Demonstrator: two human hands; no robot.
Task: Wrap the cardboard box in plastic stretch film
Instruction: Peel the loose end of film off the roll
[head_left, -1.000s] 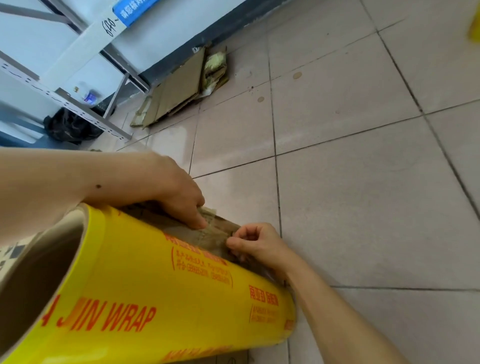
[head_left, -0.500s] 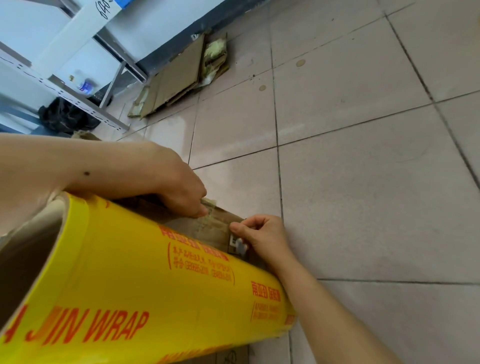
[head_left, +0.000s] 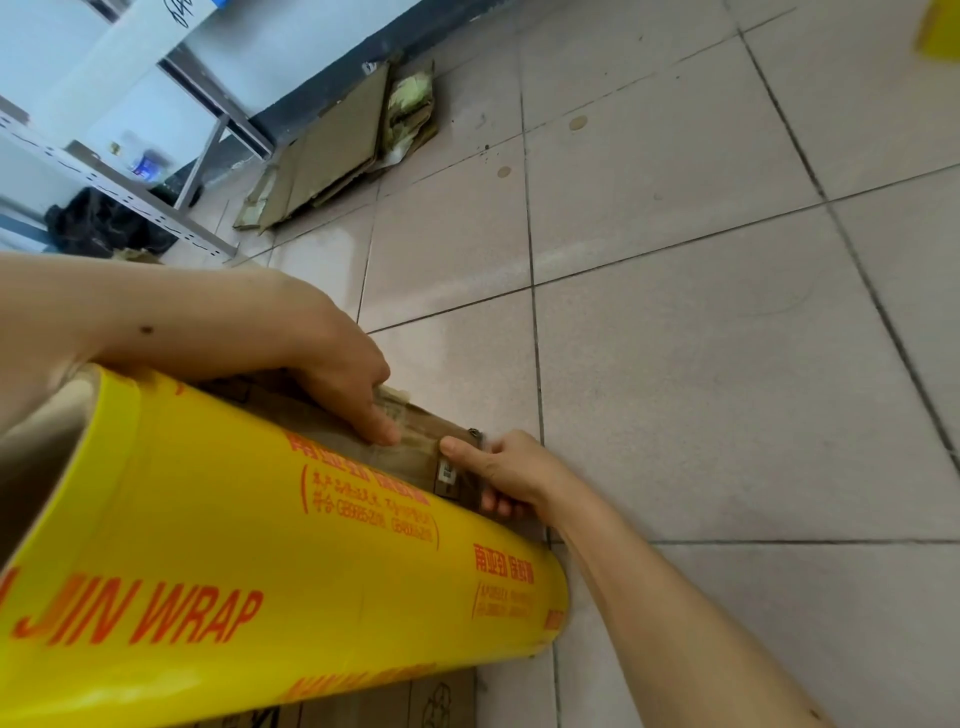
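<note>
A big yellow roll of stretch film (head_left: 270, 566) with orange print fills the lower left and lies across the cardboard box (head_left: 415, 452), hiding most of it. Only the box's far right corner and a strip at the bottom edge show. My left hand (head_left: 343, 384) reaches over the roll and presses its fingertips flat on the box top, where clear film seems to lie. My right hand (head_left: 498, 470) grips the box's right corner, thumb on top and fingers down the side, pinching the film there.
The box stands on a beige tiled floor (head_left: 701, 364). Flattened cardboard sheets (head_left: 337, 150) lie by the wall at the back. A grey metal rack (head_left: 130, 182) with a black bag under it stands at the far left. A yellow object (head_left: 940, 26) is at the top right corner.
My right hand has slid from the top edge down around the box's corner, fingers now on its side. My left hand stays pressed on the top. The view has tilted slightly.
</note>
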